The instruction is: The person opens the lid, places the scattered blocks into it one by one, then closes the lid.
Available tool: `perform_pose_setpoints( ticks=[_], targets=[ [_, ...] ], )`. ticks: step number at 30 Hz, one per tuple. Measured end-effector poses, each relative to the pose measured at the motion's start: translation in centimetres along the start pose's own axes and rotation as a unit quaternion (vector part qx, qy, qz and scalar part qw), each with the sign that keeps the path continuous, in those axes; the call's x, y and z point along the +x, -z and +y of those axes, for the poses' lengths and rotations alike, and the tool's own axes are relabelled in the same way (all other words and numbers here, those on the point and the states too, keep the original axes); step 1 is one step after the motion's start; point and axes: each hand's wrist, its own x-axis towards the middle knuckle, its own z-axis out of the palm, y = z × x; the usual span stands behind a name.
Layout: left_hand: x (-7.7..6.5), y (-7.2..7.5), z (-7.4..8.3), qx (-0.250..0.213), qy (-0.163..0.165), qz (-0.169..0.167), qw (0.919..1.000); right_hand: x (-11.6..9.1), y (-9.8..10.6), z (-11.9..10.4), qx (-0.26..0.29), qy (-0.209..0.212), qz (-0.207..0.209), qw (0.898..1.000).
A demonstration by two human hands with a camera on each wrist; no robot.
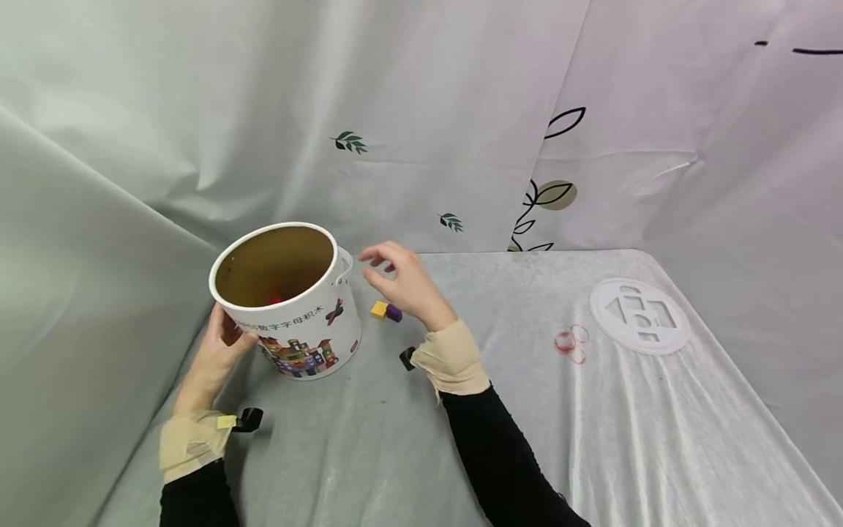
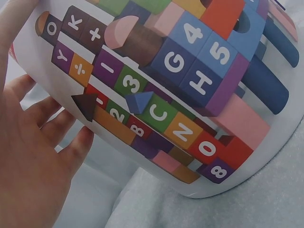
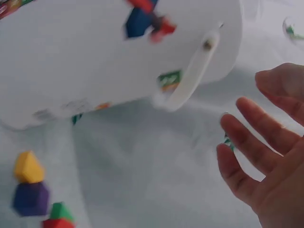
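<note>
A white bucket [image 1: 342, 329] printed with colourful letter and number blocks stands on the left of the table. My left hand [image 1: 220, 351] holds its near left side, thumb on the front and fingers spread around the wall. In the left wrist view, those fingertips [image 2: 81, 142] meet the printed wall. Something red [image 1: 274, 301] shows inside the bucket. To the right of the bucket, my right hand [image 1: 408, 285] hovers near the white handle [image 3: 190, 78], fingers loosely bent and holding nothing. Beneath it lie a yellow block [image 1: 378, 309] and a purple block [image 1: 394, 312].
Green [image 3: 61, 211] and red [image 3: 57, 223] pieces lie near the purple block in the right wrist view. Farther right are red rings [image 1: 565, 342] and a white round board [image 1: 602, 322] with shaped cut-outs. A hanging cloth [image 1: 421, 146] closes the back.
</note>
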Motion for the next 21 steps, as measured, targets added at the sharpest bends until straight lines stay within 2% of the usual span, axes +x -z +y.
perform_pose_setpoints(
  ticks=[4, 11, 16, 21],
  targets=[
    [0.0, 0.1, 0.0, -0.003, -0.005, 0.001, 1.0, -1.4, -0.4, 2.0, -0.005, -0.034, -0.004, 0.999],
    [-0.1, -0.1, -0.1, 0.023, 0.015, 0.004, 0.9996, -3.0, -0.6, 5.2, 0.004, -0.093, -0.009, 0.996],
    [-0.1, 0.0, -0.1, 0.006, 0.0, 0.004, 1.0, -3.5, -1.1, 6.8, -0.008, -0.141, -0.041, 0.989],
    [0.0, 0.0, -0.2, 0.006, 0.0, 0.001, 1.0, -4.0, -1.9, 7.6, -0.019, -0.157, -0.073, 0.985]
  ],
)
